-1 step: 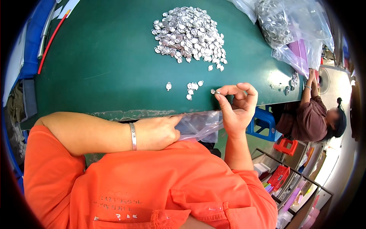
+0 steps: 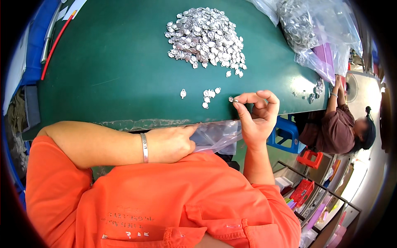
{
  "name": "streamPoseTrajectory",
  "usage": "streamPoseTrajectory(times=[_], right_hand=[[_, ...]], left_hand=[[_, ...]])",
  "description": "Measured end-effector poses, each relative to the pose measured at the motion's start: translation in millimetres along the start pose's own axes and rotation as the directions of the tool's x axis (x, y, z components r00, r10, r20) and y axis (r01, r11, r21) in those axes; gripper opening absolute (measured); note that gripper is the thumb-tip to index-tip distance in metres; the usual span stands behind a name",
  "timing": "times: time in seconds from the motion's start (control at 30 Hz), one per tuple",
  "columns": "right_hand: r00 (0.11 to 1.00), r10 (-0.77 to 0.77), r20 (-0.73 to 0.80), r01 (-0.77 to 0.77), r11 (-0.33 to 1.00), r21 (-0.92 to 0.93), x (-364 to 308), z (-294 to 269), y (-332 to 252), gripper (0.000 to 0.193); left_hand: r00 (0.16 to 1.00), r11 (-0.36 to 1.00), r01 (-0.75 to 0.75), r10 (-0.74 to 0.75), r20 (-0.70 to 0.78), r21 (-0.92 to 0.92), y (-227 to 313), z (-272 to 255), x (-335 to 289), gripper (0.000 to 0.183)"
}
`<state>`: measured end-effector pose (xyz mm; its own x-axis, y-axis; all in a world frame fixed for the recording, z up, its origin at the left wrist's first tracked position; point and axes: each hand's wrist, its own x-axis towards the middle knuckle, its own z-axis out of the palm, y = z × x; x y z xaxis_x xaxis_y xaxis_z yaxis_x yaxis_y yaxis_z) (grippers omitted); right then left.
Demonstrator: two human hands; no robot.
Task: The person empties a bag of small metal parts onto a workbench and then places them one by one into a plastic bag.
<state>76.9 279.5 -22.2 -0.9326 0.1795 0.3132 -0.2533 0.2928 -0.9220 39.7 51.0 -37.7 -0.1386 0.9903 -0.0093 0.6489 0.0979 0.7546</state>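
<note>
My right hand (image 2: 260, 113) is closed in a pinch, thumb against index finger, on a small round silver metal charm (image 2: 231, 99) held just over the green table. At the table's near edge my left hand (image 2: 173, 142), with a silver bangle on its wrist, is closed at the rim of a clear plastic bag (image 2: 217, 136); its fingertips are partly hidden. The bag hangs between my two hands below the edge. Left of the pinched piece lies a small cluster of charms (image 2: 209, 97), and a single charm (image 2: 183, 94) lies farther left. A large heap of charms (image 2: 206, 37) covers the far middle.
The green table (image 2: 111, 62) has a worn near edge. A red stick (image 2: 58, 45) lies at far left. Clear bags of metal parts (image 2: 295, 29) stand at far right. Another person (image 2: 335, 128) reaches onto the table's right end, near a blue stool (image 2: 287, 134) and shelves (image 2: 322, 194).
</note>
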Motion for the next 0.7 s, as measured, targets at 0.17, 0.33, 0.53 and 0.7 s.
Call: streamPoseTrajectory(times=[0.17, 0.33, 0.53, 0.7], right_hand=[[1.0, 0.018, -0.007, -0.018, 1.0, 0.026, -1.2, -0.1, 1.5, 0.049], [0.996, 0.087, -0.001, -0.087, 0.996, 0.033, 0.4, -1.3, -2.8, 0.048], [0.996, 0.093, 0.003, -0.093, 0.995, 0.027, 1.8, -2.4, -0.8, 0.037], [0.96, -0.11, 0.258, 0.195, 0.923, -0.331, 28.0, -0.4, -11.9, 0.022]], left_hand=[[1.0, 1.0, 0.006, -0.006, 0.013, -0.001, 1.7, -2.0, -0.1, 0.019], [0.999, 0.999, -0.021, 0.022, -0.031, 0.037, 0.7, -0.4, -0.4, 0.018], [1.0, 1.0, -0.01, 0.011, -0.029, 0.009, 1.3, -2.9, -1.1, 0.019], [0.999, 0.999, -0.03, 0.032, -0.039, 0.044, 0.9, -1.5, -1.8, 0.019]])
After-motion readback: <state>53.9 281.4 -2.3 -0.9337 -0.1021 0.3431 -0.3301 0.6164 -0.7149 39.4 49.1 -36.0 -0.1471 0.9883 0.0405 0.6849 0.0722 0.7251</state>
